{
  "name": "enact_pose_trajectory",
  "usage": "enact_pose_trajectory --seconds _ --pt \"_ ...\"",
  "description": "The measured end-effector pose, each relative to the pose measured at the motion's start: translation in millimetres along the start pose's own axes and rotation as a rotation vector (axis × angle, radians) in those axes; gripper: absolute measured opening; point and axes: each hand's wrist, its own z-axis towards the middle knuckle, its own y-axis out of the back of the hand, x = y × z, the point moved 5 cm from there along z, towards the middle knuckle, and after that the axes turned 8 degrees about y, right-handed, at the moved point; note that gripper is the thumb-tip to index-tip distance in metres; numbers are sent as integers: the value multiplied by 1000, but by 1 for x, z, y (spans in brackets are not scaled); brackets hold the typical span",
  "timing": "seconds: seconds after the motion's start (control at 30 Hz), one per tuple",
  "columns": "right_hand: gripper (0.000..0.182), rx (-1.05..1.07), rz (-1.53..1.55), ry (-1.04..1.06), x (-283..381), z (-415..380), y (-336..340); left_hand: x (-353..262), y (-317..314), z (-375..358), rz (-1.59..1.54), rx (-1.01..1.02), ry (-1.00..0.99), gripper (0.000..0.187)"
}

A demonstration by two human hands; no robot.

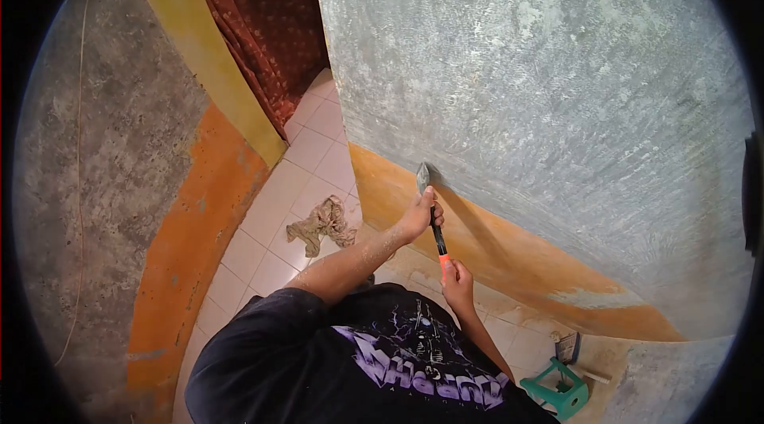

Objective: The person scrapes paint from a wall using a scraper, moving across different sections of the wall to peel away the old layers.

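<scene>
With both hands I hold a long-handled scraper (442,245), its handle black with an orange end and its head grey. My left hand (419,215) wraps the upper handle just below the head; pale dust covers that forearm. Lower down, my right hand (458,282) is closed around the orange end. The scraper's head is right at the wall (541,98), near the line where the rough grey surface meets the orange band (493,233). Whitish, scuffed patches mark the grey part.
A crumpled cloth (322,225) lies on the tiled floor (263,217) to the left. Beyond it, a red patterned curtain (263,18) hangs in a doorway. Another grey and orange wall (171,265) rises at far left. A green plastic stool (567,400) stands at lower right.
</scene>
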Motion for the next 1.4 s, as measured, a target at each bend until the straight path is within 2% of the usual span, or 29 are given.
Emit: enact_pose_trajectory --seconds 0.13,0.3,0.43,0.7,0.83,0.97,1.13,1.23,1.33,1.4 --pt "32 9 -19 34 7 5 -13 -10 11 -1 13 -48 -40 41" --pt "33 15 -182 122 11 28 -41 -34 43 1 -23 -147 -93 41" --pt "33 6 -260 148 15 37 -68 -47 71 0 -4 -135 -101 41" --pt "33 -4 -279 159 16 48 -107 -72 104 -1 -6 -86 -110 41" --pt "32 56 -279 160 42 67 -147 -99 142 -1 -15 -144 -141 42" --pt "32 84 -213 172 40 85 -168 -114 163 3 -50 -210 -163 43" --pt "30 167 -96 100 21 65 -153 -108 140 -13 -53 -67 -112 39" --pt "28 148 -16 -28 16 36 -129 -82 119 -17 -39 64 -78 37" --pt "27 103 54 -77 20 24 -122 -69 107 -17 -73 99 -43 37" --pt "26 80 -5 16 19 29 -124 -74 108 -16 -52 79 -45 37"
